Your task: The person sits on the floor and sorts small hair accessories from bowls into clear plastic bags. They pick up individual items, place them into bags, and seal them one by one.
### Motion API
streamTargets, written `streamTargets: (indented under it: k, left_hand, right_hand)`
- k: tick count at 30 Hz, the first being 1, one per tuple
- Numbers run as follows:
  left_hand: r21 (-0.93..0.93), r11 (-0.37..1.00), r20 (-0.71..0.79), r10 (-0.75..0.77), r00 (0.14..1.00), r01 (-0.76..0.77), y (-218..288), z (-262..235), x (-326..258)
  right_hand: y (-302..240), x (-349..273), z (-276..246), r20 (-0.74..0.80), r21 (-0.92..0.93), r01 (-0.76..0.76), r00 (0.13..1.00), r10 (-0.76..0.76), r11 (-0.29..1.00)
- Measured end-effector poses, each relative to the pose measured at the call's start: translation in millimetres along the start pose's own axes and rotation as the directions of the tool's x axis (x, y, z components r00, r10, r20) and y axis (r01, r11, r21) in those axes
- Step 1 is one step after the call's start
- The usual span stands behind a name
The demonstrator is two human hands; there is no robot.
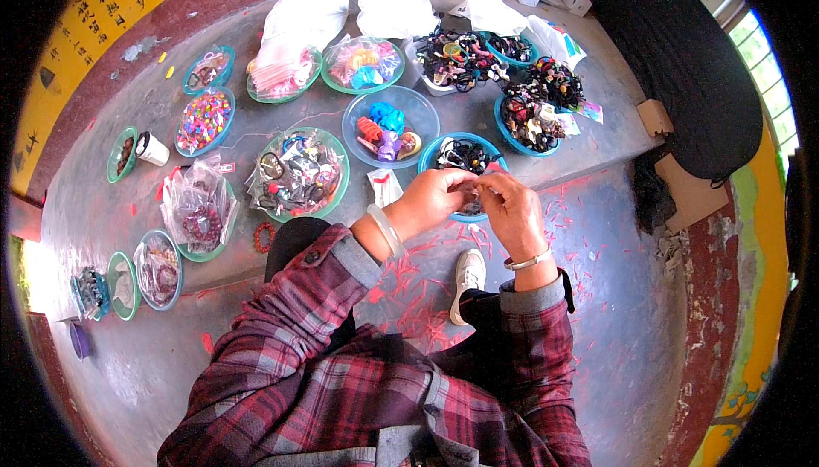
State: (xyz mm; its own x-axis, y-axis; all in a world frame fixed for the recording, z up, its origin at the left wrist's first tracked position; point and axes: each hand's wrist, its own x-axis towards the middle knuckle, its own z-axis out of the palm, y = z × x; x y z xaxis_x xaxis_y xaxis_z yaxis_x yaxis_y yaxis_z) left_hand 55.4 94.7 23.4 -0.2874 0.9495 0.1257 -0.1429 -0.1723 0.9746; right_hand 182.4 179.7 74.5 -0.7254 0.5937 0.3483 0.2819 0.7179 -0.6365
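Observation:
My left hand [433, 200] and my right hand [514, 211] meet above a blue basin [502, 148] of black hair ties [461, 154]. Thumbs and fingertips of both are pinched together around something small, with a reddish bit showing at the right fingers; its kind is hidden. A pale bangle circles the left wrist, and a thin metal bracelet the right. Just behind the hands stands a clear bluish basin [352, 136] with red, blue and purple coiled items. To the left of my left hand lies a white packet [386, 185].
A green basin of bagged trinkets [300, 173] stands left, near my knee. Farther left are basins of colourful beads [205, 119] and bagged bracelets [200, 215]. Hair ties [533, 117] fill basins at right. Red scraps [418, 296] litter the floor around my shoe [468, 284].

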Motion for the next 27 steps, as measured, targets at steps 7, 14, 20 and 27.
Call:
streamTargets:
  k: [7,14,20,27]
  left_hand:
    - [-0.026,0.971,-0.005,-0.238,0.971,0.237,11.4,-5.4,-2.5]
    - [0.040,0.992,0.051,-0.124,0.991,0.122,-0.2,-12.2,1.9]
    - [0.109,0.979,0.092,-0.183,0.979,0.172,6.4,-12.4,0.1]
    - [0.163,0.953,0.029,-0.265,0.964,0.257,15.7,-10.3,-3.5]
  right_hand:
    - [-0.5,3.4,-6.9,0.071,0.201,-0.250,0.968,0.241,0.947]
    - [6.4,0.7,-8.1,0.236,0.254,-0.313,0.938,0.255,0.915]
    - [5.6,0.9,-8.1,0.165,0.122,-0.224,0.965,0.203,0.967]
    - [-6.1,2.2,-11.7,0.148,0.095,-0.204,0.971,0.189,0.974]
